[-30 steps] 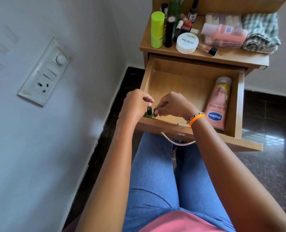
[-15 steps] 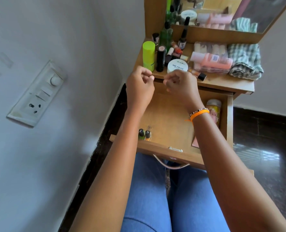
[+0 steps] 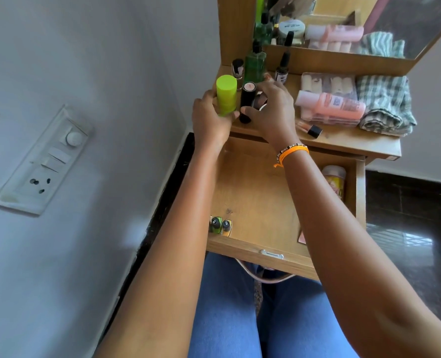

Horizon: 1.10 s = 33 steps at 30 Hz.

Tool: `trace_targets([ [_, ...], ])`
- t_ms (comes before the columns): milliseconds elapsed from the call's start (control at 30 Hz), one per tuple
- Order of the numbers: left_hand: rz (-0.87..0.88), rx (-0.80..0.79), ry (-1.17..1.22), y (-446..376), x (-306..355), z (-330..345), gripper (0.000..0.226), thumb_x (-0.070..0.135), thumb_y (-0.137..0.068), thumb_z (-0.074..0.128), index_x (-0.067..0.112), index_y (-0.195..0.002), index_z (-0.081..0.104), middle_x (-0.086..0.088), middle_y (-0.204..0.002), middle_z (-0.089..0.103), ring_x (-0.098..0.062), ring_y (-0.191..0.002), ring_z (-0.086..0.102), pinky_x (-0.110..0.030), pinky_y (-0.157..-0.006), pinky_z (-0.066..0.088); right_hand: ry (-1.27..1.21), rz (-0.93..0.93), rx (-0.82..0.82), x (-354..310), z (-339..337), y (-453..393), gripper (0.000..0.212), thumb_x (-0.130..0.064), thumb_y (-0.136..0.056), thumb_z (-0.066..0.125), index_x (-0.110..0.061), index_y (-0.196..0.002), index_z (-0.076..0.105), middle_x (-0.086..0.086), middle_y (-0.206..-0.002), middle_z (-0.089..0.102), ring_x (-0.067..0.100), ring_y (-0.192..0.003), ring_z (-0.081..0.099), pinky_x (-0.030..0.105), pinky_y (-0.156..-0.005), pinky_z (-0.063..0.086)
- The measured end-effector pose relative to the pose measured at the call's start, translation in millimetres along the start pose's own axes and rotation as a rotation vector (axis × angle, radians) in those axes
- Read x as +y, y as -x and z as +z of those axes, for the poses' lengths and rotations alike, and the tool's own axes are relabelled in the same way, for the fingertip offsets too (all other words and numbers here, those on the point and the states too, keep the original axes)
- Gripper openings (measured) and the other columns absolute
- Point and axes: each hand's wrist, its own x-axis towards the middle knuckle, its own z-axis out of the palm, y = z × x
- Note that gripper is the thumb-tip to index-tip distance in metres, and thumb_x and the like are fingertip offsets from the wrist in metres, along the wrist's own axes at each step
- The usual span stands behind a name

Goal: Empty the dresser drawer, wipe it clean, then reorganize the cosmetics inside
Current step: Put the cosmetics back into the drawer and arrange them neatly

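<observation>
Left hand (image 3: 210, 117): shown curled round the lime-green tube (image 3: 226, 95), which stands upright at the left front of the tabletop (image 3: 353, 140).
Right hand (image 3: 271, 109): shown with fingers and thumb bent round the black tube (image 3: 247, 102), which stands upright just beside the green one; an orange band and a beaded bracelet are worn at the wrist.
Drawer (image 3: 255, 192): pulled out below the tabletop, above the person's lap in blue jeans.
Nail polish bottles (image 3: 220, 224): two small bottles are seen standing side by side in the near left corner of the drawer.
Lotion bottle (image 3: 334, 180): laid along the right side of the drawer, largely hidden by the right forearm.
Green glass bottle (image 3: 255, 64): upright behind the two tubes, with a small dark dropper bottle (image 3: 282, 69) to its right.
Pink bottle (image 3: 330, 103): laid on its side over a clear plastic case (image 3: 327, 83).
Checked cloth (image 3: 384, 104): folded at the right end of the tabletop.
Mirror (image 3: 343, 24): set behind the tabletop; the items are reflected in it.
Wall switch panel (image 3: 43, 161): mounted on the wall at left.
</observation>
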Motion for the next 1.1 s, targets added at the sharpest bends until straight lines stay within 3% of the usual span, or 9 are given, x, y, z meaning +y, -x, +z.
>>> trace_targets([
  [67,0.024,0.024,-0.023,-1,-1,-1,0.047,0.026,-0.077,0.076,0.011,-0.119,0.06,-0.009,-0.109,0.059,-0.018,-0.093,0.056,-0.025,-0.074,0.045,0.011,-0.009,-0.004,-1,-1,2,0.036,-0.024,-0.077,0.071,-0.013,-0.109,0.063,0.009,-0.126,0.056,0.016,-0.092,0.053,0.021,-0.068,0.037],
  [200,0.073,0.032,-0.026,12,-6,-11,0.044,0.026,-0.08,0.074,0.008,-0.117,0.059,-0.002,-0.102,0.045,-0.01,-0.089,0.049,-0.011,-0.069,0.034,-0.076,-0.075,-0.022,-4,-7,18,0.032,-0.022,-0.077,0.073,-0.006,-0.103,0.062,0.007,-0.109,0.057,0.012,-0.086,0.045,0.005,-0.057,0.028],
  [267,0.092,0.01,0.002,22,-14,-18,0.041,0.026,-0.08,0.073,0.007,-0.114,0.06,-0.002,-0.101,0.045,-0.012,-0.09,0.051,-0.014,-0.07,0.035,-0.122,-0.082,-0.042,-5,-11,33,0.032,-0.023,-0.079,0.072,-0.007,-0.105,0.06,0.001,-0.103,0.053,0.013,-0.085,0.046,0.005,-0.057,0.029],
  [400,0.093,-0.08,0.027,49,-31,-27,0.037,0.023,-0.078,0.074,0.008,-0.11,0.062,-0.005,-0.107,0.056,-0.015,-0.097,0.054,-0.024,-0.078,0.04,-0.16,-0.043,-0.168,2,-14,68,0.026,-0.021,-0.084,0.066,-0.012,-0.103,0.05,-0.002,-0.098,0.051,0.015,-0.085,0.049,0.015,-0.06,0.035],
  [500,0.03,-0.163,0.019,66,-41,-23,0.036,0.019,-0.077,0.074,0.01,-0.109,0.06,0.0,-0.104,0.061,-0.015,-0.097,0.056,-0.027,-0.082,0.042,-0.151,0.043,-0.262,19,-6,92,0.029,-0.021,-0.089,0.059,-0.008,-0.11,0.044,0.006,-0.095,0.056,0.029,-0.089,0.058,0.03,-0.07,0.04],
  [600,0.0,-0.196,-0.146,72,-44,-14,0.037,0.023,-0.077,0.075,0.009,-0.107,0.059,-0.003,-0.103,0.063,-0.02,-0.094,0.059,-0.029,-0.076,0.044,-0.134,0.159,-0.314,36,5,103,0.028,-0.018,-0.091,0.054,-0.005,-0.112,0.039,0.018,-0.104,0.061,0.035,-0.092,0.059,0.03,-0.069,0.04],
  [700,-0.006,-0.197,-0.326,71,-40,-5,0.034,0.026,-0.078,0.072,0.009,-0.104,0.06,-0.007,-0.104,0.063,-0.021,-0.092,0.058,-0.027,-0.068,0.037,-0.139,0.223,-0.341,45,15,101,0.02,-0.016,-0.092,0.052,-0.013,-0.104,0.036,0.023,-0.111,0.057,0.04,-0.092,0.062,0.041,-0.071,0.052],
  [833,-0.006,-0.21,-0.441,62,-32,10,0.026,0.017,-0.075,0.068,0.005,-0.096,0.06,-0.014,-0.101,0.065,-0.033,-0.092,0.062,-0.029,-0.061,0.036,-0.128,0.243,-0.337,50,22,90,0.027,-0.011,-0.091,0.052,-0.009,-0.116,0.039,0.023,-0.117,0.055,0.039,-0.1,0.059,0.051,-0.082,0.054],
  [1100,-0.042,-0.234,-0.56,45,-29,32,0.031,0.008,-0.083,0.065,0.002,-0.112,0.058,-0.018,-0.116,0.061,-0.036,-0.107,0.06,-0.036,-0.076,0.047,-0.091,0.283,-0.284,69,45,78,0.043,-0.005,-0.082,0.061,-0.008,-0.124,0.051,0.018,-0.122,0.057,0.036,-0.113,0.052,0.036,-0.09,0.042],
])
